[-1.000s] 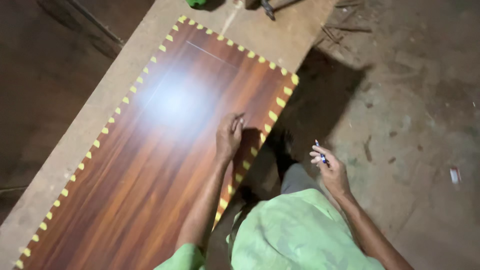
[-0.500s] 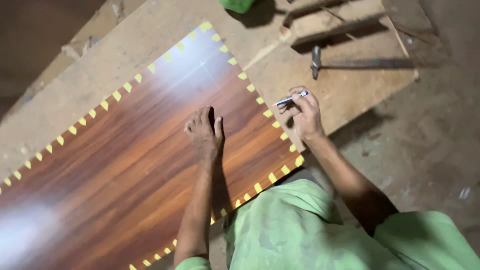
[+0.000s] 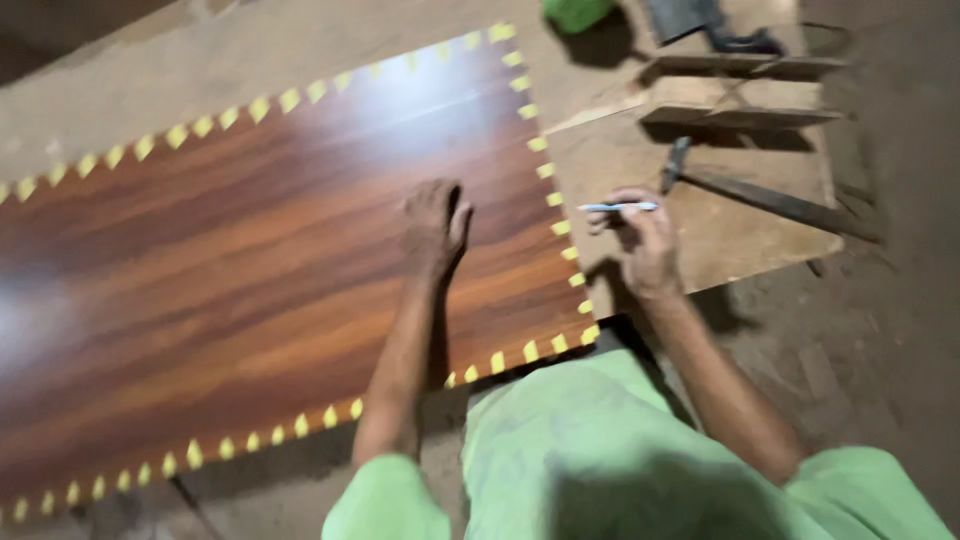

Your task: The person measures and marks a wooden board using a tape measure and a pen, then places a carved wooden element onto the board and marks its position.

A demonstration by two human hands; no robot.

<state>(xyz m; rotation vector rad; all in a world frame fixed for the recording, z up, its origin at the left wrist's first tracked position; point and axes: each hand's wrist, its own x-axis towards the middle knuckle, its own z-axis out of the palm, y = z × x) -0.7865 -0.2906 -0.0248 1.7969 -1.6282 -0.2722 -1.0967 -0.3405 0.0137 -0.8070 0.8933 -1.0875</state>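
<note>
Head view: left hand [image 3: 435, 225] flat on laminate sheet [image 3: 230, 270], right hand [image 3: 645, 240] holds pen [image 3: 620, 207].

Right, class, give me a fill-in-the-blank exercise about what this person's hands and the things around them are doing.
1. The left hand rests flat on the glossy brown ____.
2. The right hand holds a ____.
3. The small tabs along the panel's edge are ____ in colour.
4. A hammer lies on the bare ____ board beyond the right hand.

Missing words: panel; pen; yellow; wooden

dim, warm light | glare patch on glossy panel [image 3: 250, 260] | motion blur throughout | dark corners
</note>
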